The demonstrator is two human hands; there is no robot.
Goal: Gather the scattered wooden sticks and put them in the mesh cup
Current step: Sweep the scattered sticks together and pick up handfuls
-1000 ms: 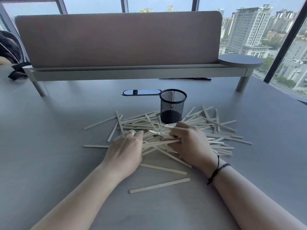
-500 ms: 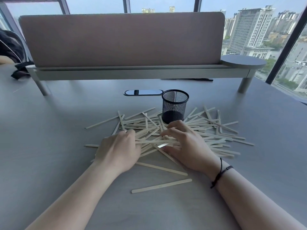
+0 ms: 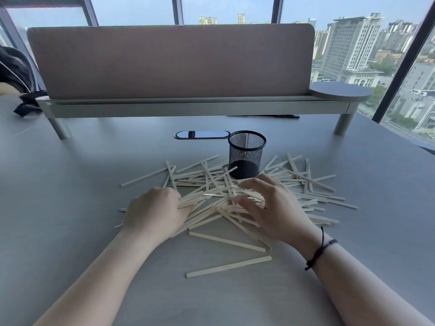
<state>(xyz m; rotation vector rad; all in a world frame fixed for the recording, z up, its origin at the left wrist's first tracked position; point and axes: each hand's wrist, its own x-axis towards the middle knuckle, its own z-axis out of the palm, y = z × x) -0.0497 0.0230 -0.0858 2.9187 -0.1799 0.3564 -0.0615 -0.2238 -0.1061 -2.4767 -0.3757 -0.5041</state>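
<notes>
**Raking the sticks into a bundle**

Your two hands have closed toward each other over the last second. The left hand (image 3: 156, 211), just left of centre, has slid right and back toward you, and its fingers now curl into the near-left end of the sticks (image 3: 211, 201); the ring seen on it a second ago is now out of sight under the curl. Your right hand (image 3: 270, 208) has opened from a loose fist into a spread claw, fingers arched over the right end of the same cluster. Between the hands several sticks have swung from a crossed lie into a rough fan, pointing from lower left to upper right.

This reads as the gathering step under way: a bundle is forming, but nothing has been lifted. The cup (image 3: 246, 154) stands upright just above the pile at centre and looks empty through its mesh. Many sticks still lie loose to the right of the cup and along the left fringe, and two lie apart below the pile, toward the lower centre of the frame.

Pose: both forearms enter from the bottom corners and converge on the pile. The left hand grips its stick ends, knuckles up. The right hand holds nothing firmly, its fingertips (image 3: 242, 184) only touching the sticks.
</notes>
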